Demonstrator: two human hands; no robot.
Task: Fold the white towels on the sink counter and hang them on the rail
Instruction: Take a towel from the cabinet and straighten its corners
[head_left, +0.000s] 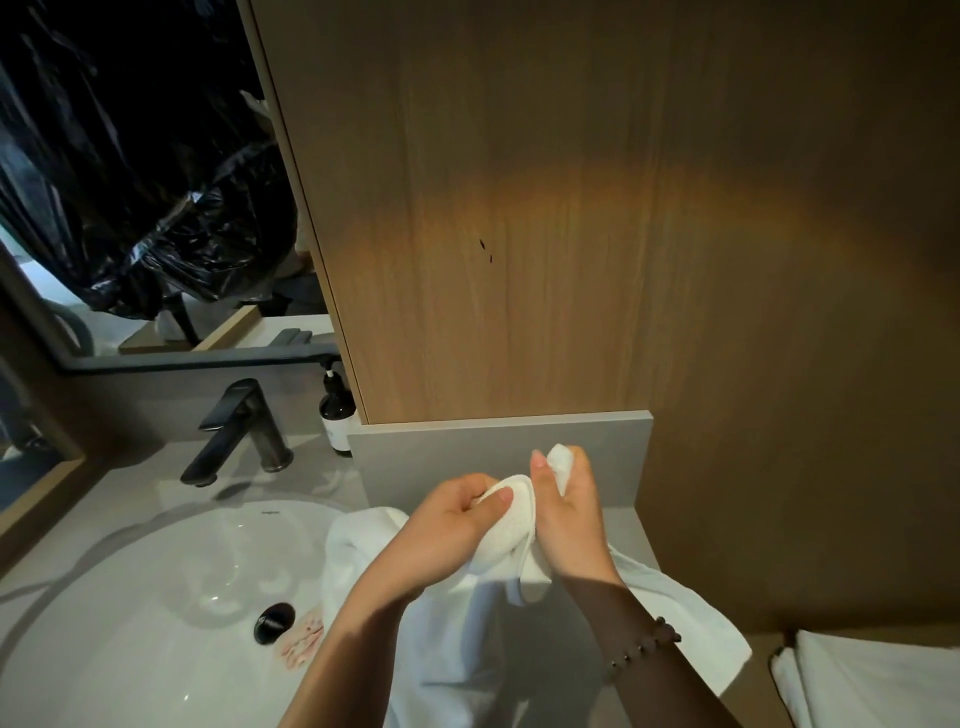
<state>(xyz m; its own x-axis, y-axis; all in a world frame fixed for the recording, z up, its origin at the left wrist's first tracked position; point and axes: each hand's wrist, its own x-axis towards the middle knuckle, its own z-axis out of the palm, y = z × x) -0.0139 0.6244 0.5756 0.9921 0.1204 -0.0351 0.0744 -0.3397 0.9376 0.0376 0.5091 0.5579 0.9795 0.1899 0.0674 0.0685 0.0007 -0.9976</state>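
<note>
A white towel (467, 639) is bunched up in front of me, its lower part draped over the grey counter (636, 535) and the right rim of the sink. My left hand (452, 525) pinches a rolled edge of the towel between thumb and fingers. My right hand (569, 514), with a bead bracelet on the wrist, grips the same edge just to the right, a corner poking out above its fingers. Both hands hold the edge raised above the counter. More white towel (878, 680) lies at the bottom right. No rail is in view.
A white round basin (156, 597) with a dark drain fills the lower left. A black faucet (239, 431) and a dark pump bottle (337, 415) stand behind it. A wood panel wall (571, 208) rises ahead, and a mirror (130, 182) is at the upper left.
</note>
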